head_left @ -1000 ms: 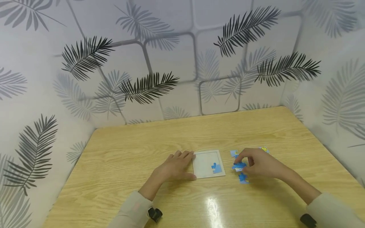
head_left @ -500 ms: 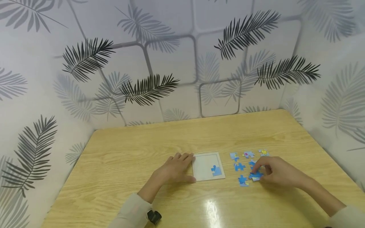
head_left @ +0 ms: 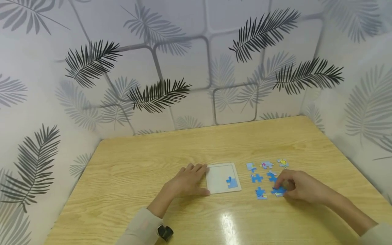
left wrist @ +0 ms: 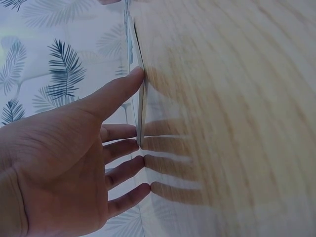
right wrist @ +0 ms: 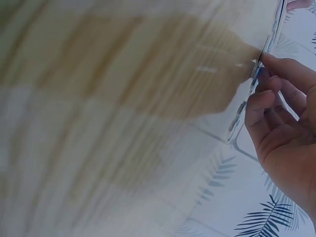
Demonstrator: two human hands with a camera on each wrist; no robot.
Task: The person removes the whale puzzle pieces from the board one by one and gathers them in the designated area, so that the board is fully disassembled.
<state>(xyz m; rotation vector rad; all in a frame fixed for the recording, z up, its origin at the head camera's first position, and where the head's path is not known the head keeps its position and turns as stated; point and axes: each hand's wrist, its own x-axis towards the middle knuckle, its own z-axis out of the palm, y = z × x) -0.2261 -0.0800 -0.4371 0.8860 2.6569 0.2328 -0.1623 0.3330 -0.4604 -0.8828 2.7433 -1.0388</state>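
On the table lies a flat white puzzle tray [head_left: 215, 178] with one blue jigsaw piece [head_left: 232, 182] in its lower right part. My left hand [head_left: 187, 181] rests at the tray's left edge, fingers spread and thumb touching the rim; the left wrist view shows the thumb [left wrist: 118, 91] against that thin edge. To the right of the tray, my right hand [head_left: 301, 186] pinches a dark blue puzzle piece [head_left: 278, 191] between thumb and fingers, low over the table. Part of that piece is hidden by the fingers. Its other fingers are curled in the right wrist view.
Several loose pieces lie in rough rows right of the tray, among them a sun piece [head_left: 283, 162], a piece with a pink swirl [head_left: 266, 165] and a blue piece [head_left: 260, 193]. Patterned wall covering [head_left: 180, 102] borders the wooden table [head_left: 147, 153] at the back and sides.
My right hand has moved right, from the piece in the middle-left of the group to the lower right, where it holds a dark blue puzzle piece. The left hand has stayed by the tray.
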